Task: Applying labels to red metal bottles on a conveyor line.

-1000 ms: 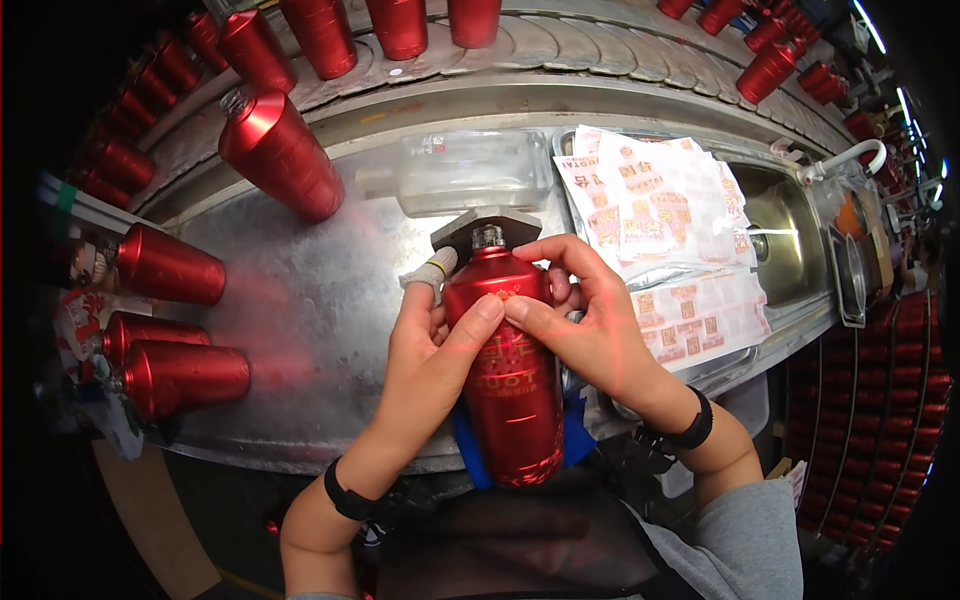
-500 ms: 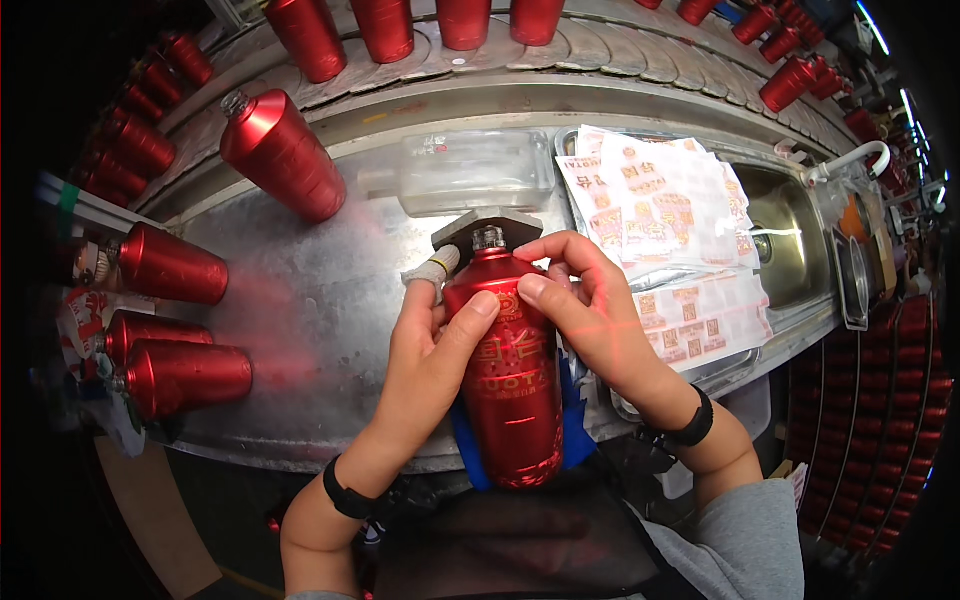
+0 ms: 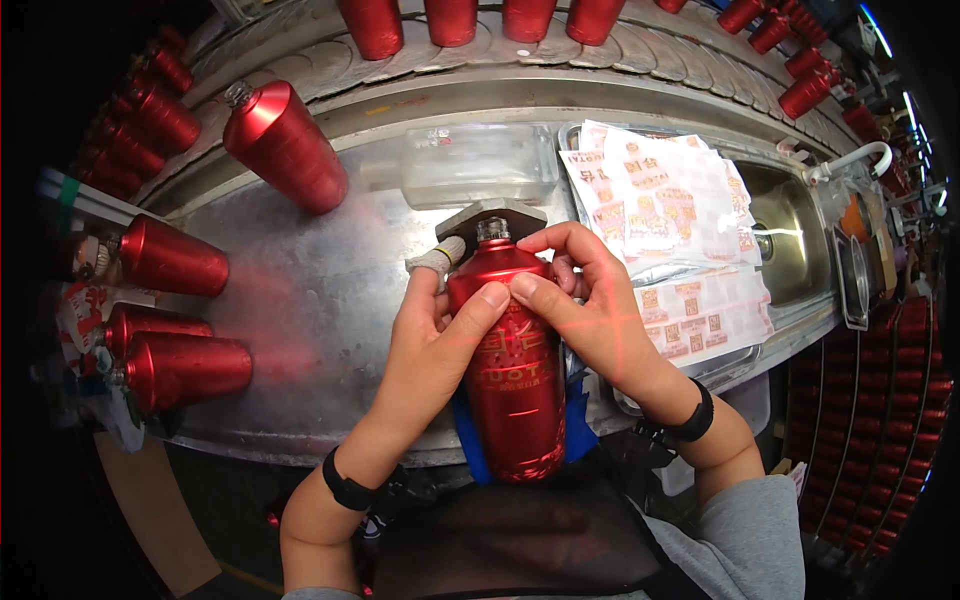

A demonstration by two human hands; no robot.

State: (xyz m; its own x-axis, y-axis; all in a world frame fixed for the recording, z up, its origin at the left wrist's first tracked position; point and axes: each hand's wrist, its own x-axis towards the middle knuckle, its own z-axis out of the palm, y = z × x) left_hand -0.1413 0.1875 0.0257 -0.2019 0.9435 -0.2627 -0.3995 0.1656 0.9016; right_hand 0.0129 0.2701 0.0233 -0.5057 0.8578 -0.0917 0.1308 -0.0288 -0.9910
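Bottles (image 3: 450,20) on the conveyor (image 3: 480,62) have slid toward three o'clock since the earlier frame, and my right thumb (image 3: 538,294) has come nearer the left one. With my held bottle (image 3: 518,400) as the hub, the steel counter (image 3: 330,300) spreads widest, mostly toward nine and ten; beyond it the conveyor curves across twelve. Between three and four stands a dim rack (image 3: 870,420), rows of red in it. At two o'clock comes the sink (image 3: 795,265), and nearer me on that side, printed sheets (image 3: 690,220) lie overlapping on a tray (image 3: 568,140). A clear container (image 3: 475,165) sits close to twelve. One lone bottle (image 3: 290,150) stands on the counter between ten and eleven; three bottles (image 3: 190,372) gather at nine, necks pointing outward.

The held bottle is right in front of me, red, neck to twelve, base toward six with blue cloth (image 3: 577,425) beneath it. My left hand (image 3: 430,325) and right hand (image 3: 595,310) are clamped on its shoulder from either side, thumbs just beside each other on its front. Around the neck's far side is a grey block (image 3: 520,212). Smallest are my black wristbands (image 3: 345,483) and the pale finger cover (image 3: 437,255) on my left hand.
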